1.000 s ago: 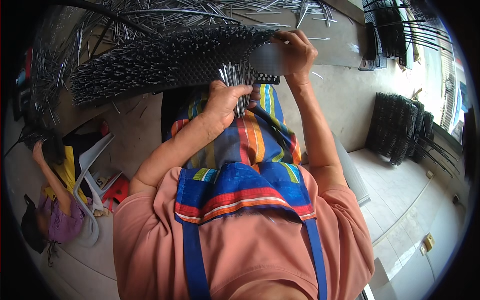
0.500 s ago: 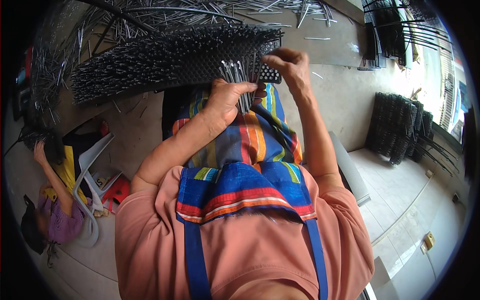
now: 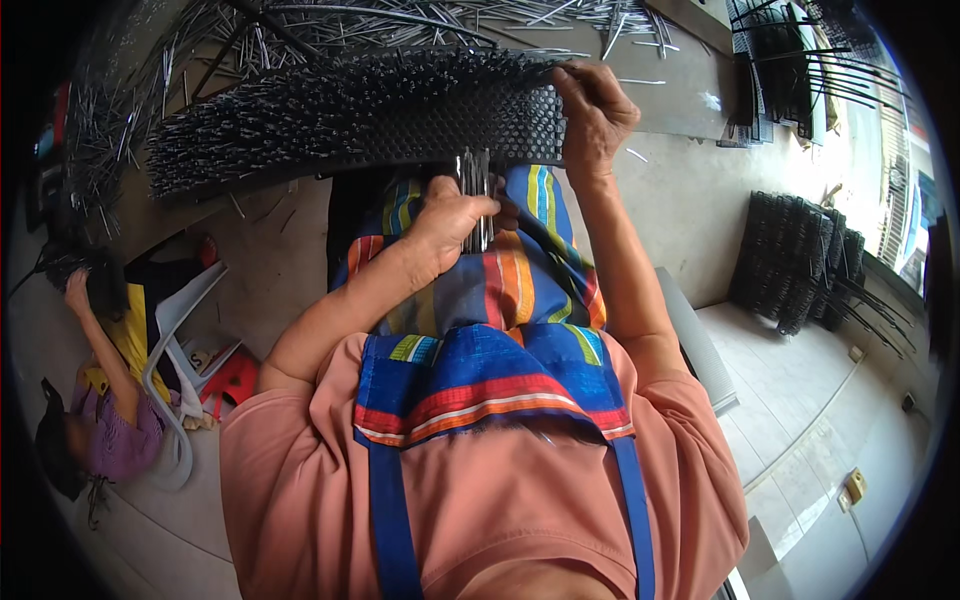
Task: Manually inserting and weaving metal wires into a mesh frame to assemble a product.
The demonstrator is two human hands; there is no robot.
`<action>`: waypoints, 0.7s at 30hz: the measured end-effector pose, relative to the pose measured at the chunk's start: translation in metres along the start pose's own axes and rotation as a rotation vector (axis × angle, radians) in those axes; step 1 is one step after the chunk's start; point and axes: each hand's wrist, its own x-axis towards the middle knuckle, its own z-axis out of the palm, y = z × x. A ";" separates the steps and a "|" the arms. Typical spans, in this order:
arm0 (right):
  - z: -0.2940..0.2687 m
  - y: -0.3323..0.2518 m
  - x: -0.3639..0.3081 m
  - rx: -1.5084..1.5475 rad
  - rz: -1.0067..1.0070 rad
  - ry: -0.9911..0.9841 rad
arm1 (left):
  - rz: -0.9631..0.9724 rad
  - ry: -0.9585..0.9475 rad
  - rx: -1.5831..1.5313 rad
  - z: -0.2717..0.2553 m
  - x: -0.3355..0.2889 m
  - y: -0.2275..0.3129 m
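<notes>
A bundle of thin, shiny metal strips (image 3: 474, 172) stands nearly upright over my lap. My left hand (image 3: 445, 222) is closed round it, thumb across the front. Beyond it lies a long black perforated panel (image 3: 535, 125); dark, thin pieces stand densely in its left and middle parts, while rows of holes show at its right end. At that end my right hand (image 3: 598, 115) is closed at the panel's edge, with thumb and fingers at the far corner. Some of its fingertips are hidden.
Many loose metal strips (image 3: 590, 18) lie scattered beyond the panel. Dark mesh stacks (image 3: 795, 260) stand on the right. At the left, another person (image 3: 115, 430) sits by a grey chair (image 3: 175, 400), with one hand on a dark bundle (image 3: 75, 250).
My right hand has moved right and away from me to the panel's end. The strips in my left hand have come nearer and stand more evenly. The panel's right end has shifted in tilt.
</notes>
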 end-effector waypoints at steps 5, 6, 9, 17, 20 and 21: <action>0.007 0.011 0.004 -0.177 -0.251 -0.054 | 0.016 -0.022 0.034 -0.002 -0.014 -0.001; 0.007 0.009 0.004 -0.211 -0.263 -0.070 | 0.019 -0.009 0.047 -0.003 -0.015 -0.001; 0.009 0.008 0.003 -0.273 -0.281 -0.101 | 0.113 -0.023 0.012 -0.003 -0.015 0.002; 0.015 0.019 -0.006 -0.515 -0.347 -0.098 | 0.123 0.089 -0.029 -0.001 -0.003 0.008; 0.018 0.015 -0.003 -0.561 -0.360 -0.109 | 0.150 0.142 -0.046 0.003 0.000 0.013; 0.018 0.015 -0.002 -0.560 -0.405 -0.123 | 0.171 0.162 -0.069 0.005 0.001 0.015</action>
